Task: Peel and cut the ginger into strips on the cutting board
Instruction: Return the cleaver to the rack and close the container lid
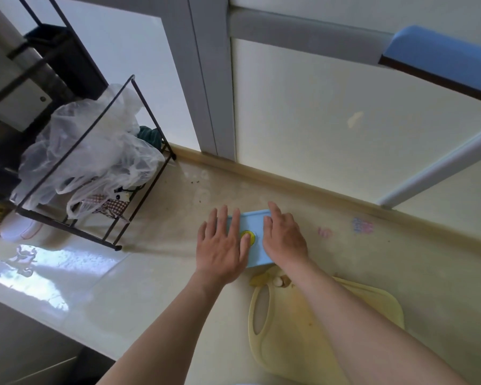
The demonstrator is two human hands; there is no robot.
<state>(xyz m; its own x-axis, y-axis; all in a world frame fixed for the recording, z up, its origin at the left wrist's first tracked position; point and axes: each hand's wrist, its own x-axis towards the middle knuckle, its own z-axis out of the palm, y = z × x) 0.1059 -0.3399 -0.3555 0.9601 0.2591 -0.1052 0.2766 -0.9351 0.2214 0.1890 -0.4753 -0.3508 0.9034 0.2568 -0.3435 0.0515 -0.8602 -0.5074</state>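
A pale yellow cutting board [289,343] with a handle slot lies on the counter at the lower right, partly under my right forearm. At its far end lie small ginger pieces [281,281] and a yellowish scrap [258,279]. Beyond the board sits a light blue box [254,226] with a yellow round mark on top. My left hand [222,245] lies flat on the box's left side with straight fingers, the thumb touching the yellow mark. Laid flat on the box's right side, fingers straight, is my right hand [283,237]. No knife is in view.
A black wire rack [100,168] stuffed with clear plastic bags [89,159] stands at the left on the beige counter [164,273]. The window frame [214,79] and sill run along the back. Small stickers [361,225] mark the counter to the right.
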